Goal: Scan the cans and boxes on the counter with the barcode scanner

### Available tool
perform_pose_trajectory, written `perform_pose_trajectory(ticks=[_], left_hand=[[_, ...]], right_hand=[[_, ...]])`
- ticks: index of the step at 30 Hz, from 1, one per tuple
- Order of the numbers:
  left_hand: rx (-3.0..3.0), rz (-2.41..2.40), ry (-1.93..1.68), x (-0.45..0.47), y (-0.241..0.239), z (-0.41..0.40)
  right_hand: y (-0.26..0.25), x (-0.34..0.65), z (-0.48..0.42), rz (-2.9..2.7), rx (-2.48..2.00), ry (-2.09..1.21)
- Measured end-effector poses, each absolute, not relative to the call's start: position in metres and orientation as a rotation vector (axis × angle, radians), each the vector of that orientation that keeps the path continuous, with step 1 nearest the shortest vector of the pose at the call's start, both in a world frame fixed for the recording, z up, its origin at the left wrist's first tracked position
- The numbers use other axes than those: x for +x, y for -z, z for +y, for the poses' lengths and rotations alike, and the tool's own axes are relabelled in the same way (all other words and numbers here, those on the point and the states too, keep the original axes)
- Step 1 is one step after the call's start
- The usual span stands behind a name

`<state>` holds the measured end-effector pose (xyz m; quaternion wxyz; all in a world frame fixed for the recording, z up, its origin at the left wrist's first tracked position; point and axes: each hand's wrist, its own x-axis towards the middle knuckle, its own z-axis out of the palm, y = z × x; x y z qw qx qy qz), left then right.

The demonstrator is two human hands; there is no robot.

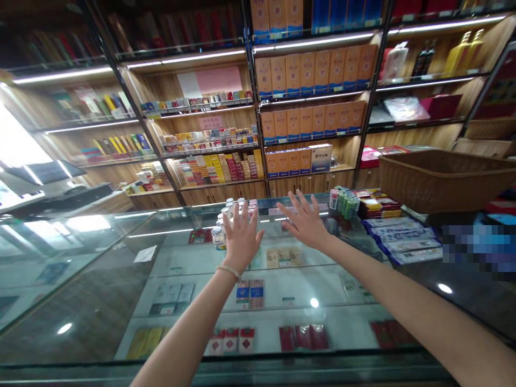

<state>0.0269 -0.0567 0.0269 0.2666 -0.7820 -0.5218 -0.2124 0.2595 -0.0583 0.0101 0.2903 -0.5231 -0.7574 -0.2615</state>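
Both hands reach out over a glass display counter [193, 269]. My left hand [241, 239], with a beaded bracelet [229, 271] at the wrist, has its fingers spread and holds nothing. Just behind and beside it stands a group of small white-capped bottles [219, 236], partly hidden by the fingers. My right hand [304, 223] is also spread and holds nothing, a little to the right. Beyond it on the right stand green cans [347, 204] with a pink can [334, 199] at their left. Whether either hand touches the glass is hard to tell.
Under the glass lie flat packs, such as red-and-white packs [230, 341]. To the right are blue-and-white packets [403, 236] and a brown wicker basket [443, 177]. Behind, shelves hold orange boxes [306, 72] and rows of small packs [217, 169]. A paper slip [145, 253] lies at left.
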Motion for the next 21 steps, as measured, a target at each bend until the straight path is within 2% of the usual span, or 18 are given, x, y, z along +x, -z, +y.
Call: perform_pose_trajectory(ticks=[8, 21], left_hand=[[-2.144, -1.366, 0.639, 0.064, -0.025, -0.082], [-2.242, -1.359, 0.684, 0.103, 0.001, -0.088]], right_hand=[[-0.011, 0.305, -0.094, -2.012, -1.444, 0.781], [0.016, 0.347, -0.126, -1.943, -1.604, 0.723]])
